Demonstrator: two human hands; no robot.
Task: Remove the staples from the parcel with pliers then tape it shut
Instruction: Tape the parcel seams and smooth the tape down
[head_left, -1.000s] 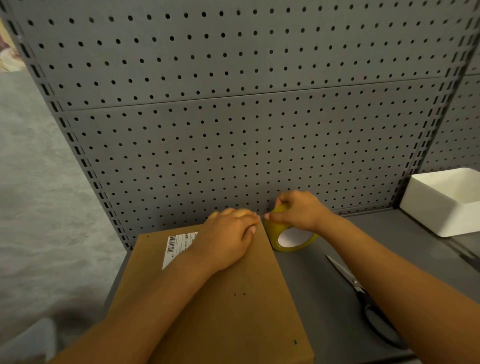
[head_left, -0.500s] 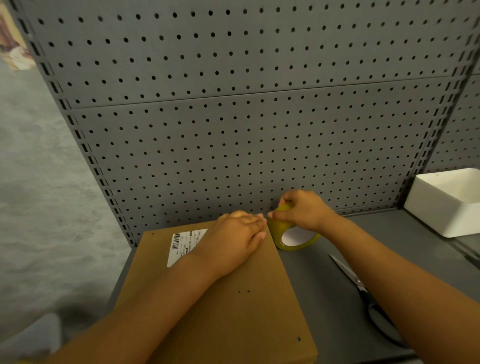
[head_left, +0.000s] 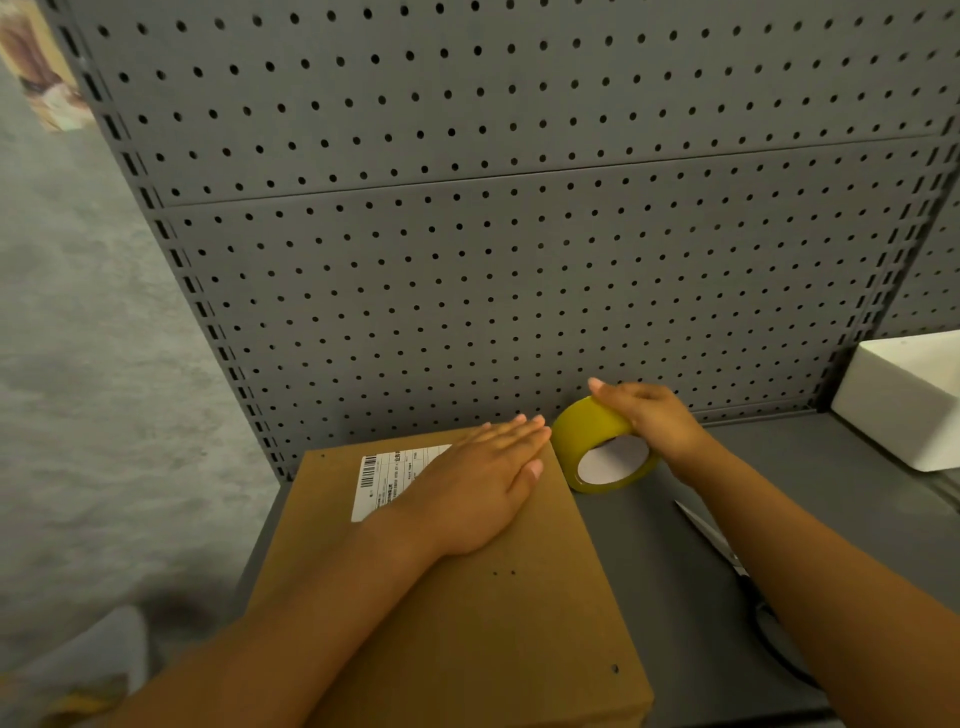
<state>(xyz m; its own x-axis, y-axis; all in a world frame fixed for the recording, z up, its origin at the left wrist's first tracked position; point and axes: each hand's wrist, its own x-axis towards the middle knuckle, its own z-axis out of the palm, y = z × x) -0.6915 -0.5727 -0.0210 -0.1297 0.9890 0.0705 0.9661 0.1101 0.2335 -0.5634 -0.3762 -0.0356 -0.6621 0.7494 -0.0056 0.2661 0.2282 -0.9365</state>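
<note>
A brown cardboard parcel (head_left: 467, 623) lies flat on the grey shelf, with a white barcode label (head_left: 384, 478) near its far edge. Small dark holes (head_left: 504, 572) mark its top. My left hand (head_left: 478, 483) rests flat on the far part of the parcel, fingers straight. A yellow tape roll (head_left: 582, 441) stands on edge just right of the parcel's far corner. My right hand (head_left: 649, 415) grips the roll from above and behind, fingers curled over its top. No pliers are in view.
Scissors (head_left: 727, 556) lie on the grey shelf (head_left: 675, 597) right of the parcel, partly under my right forearm. A white box (head_left: 909, 405) stands at the far right. A grey pegboard wall (head_left: 519, 260) rises right behind the parcel and the roll.
My right hand has slid from the roll's left edge to its top and right side, so more of the yellow roll shows. My left hand's fingers have flattened on the parcel.
</note>
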